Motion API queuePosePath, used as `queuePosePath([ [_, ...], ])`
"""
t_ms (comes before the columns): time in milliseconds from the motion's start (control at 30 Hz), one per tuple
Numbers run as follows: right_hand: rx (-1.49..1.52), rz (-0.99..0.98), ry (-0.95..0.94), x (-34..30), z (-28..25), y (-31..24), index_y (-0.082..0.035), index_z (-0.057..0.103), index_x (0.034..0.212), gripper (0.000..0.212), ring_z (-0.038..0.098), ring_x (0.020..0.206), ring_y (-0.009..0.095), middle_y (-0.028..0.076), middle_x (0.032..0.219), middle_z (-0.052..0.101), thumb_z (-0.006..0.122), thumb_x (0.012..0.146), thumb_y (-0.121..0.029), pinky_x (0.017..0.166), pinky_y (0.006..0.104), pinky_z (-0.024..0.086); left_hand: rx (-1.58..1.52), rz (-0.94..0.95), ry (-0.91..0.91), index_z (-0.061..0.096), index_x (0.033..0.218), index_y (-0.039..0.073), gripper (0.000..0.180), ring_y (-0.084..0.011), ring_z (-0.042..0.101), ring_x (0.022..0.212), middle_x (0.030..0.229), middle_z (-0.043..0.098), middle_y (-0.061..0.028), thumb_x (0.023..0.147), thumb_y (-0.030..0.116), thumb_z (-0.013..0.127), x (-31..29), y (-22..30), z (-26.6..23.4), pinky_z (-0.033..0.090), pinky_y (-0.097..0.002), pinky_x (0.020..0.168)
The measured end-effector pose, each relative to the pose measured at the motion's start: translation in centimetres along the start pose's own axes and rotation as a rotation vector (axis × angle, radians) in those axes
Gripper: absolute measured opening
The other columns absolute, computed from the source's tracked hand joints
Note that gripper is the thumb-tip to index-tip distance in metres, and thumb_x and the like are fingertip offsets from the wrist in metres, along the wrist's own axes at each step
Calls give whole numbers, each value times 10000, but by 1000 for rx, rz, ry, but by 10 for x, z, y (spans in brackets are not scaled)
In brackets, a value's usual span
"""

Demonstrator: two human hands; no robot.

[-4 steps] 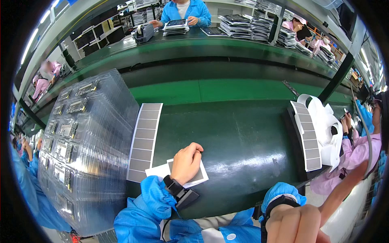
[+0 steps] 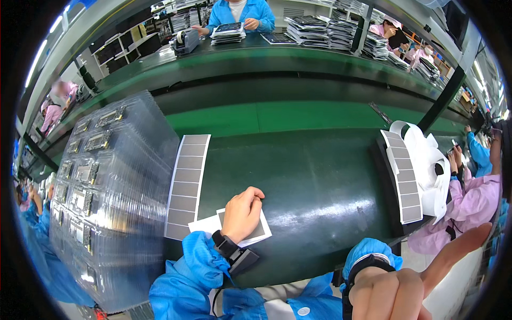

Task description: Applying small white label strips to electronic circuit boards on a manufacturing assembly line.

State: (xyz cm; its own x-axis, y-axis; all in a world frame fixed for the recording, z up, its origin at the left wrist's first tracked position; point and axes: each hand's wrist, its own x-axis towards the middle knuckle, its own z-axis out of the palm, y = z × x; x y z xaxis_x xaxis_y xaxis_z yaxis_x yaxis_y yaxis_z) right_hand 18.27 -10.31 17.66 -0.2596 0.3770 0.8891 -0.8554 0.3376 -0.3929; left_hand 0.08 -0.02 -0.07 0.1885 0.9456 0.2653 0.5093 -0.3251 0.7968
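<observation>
Nearest, the right hand (image 2: 381, 293) is held up, fingers bent, any grip impossible to tell; beyond, the left hand (image 2: 242, 213) is laid, fingers drawn together, across a grey-faced sheet (image 2: 260, 231) on the bench (image 2: 304, 176), any pinch hidden. The sheet would best be kept flat under light pressure. Leftward room is limited by a grey label strip (image 2: 186, 178) and stacked clear trays (image 2: 141, 176).

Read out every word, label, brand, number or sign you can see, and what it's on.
No text can be read anywhere.
Circuit boards on the clear trays: any markings are too small.
Sheet under the left hand: no print visible.
Long strip beside the trays: no print visible.
</observation>
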Motion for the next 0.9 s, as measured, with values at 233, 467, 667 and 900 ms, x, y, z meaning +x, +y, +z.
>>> queuePosePath([
  [233, -160, -130, 1149, -47, 12, 5, -237, -1, 1536, 1005, 605, 618, 170, 1, 729, 620, 697, 835, -415, 515, 383, 455, -1, 2, 4, 594, 911, 44, 112, -336, 603, 716, 753, 631, -141, 860, 93, 506, 0, 2, -1, 462, -421, 682],
  [467, -747, 205, 651, -13, -181, 78, -21, 260, 1395, 546, 571, 775, 134, 92, 858, 603, 519, 914, -27, 702, 259, 475, 23, 9, -2, 620, 911, 42, 113, -303, 625, 735, 808, 647, -145, 858, 84, 530, 1, 0, 3, 476, -369, 667],
  [667, -929, 319, 792, -71, -252, 106, -39, 322, 1343, 516, 559, 784, 107, 50, 863, 582, 559, 888, 7, 696, 236, 468, -46, -41, 19, 628, 895, 49, 94, -279, 624, 706, 769, 645, -132, 854, 69, 546, 1, 0, -3, 473, -357, 645],
  [900, -1271, 475, 794, -95, -324, 86, -35, 352, 1319, 547, 561, 764, 89, 55, 886, 592, 579, 827, 43, 691, 225, 465, -77, -83, 2, 624, 875, 72, 79, -302, 591, 647, 695, 618, -111, 839, 83, 555, 5, 4, -2, 455, -390, 650],
])
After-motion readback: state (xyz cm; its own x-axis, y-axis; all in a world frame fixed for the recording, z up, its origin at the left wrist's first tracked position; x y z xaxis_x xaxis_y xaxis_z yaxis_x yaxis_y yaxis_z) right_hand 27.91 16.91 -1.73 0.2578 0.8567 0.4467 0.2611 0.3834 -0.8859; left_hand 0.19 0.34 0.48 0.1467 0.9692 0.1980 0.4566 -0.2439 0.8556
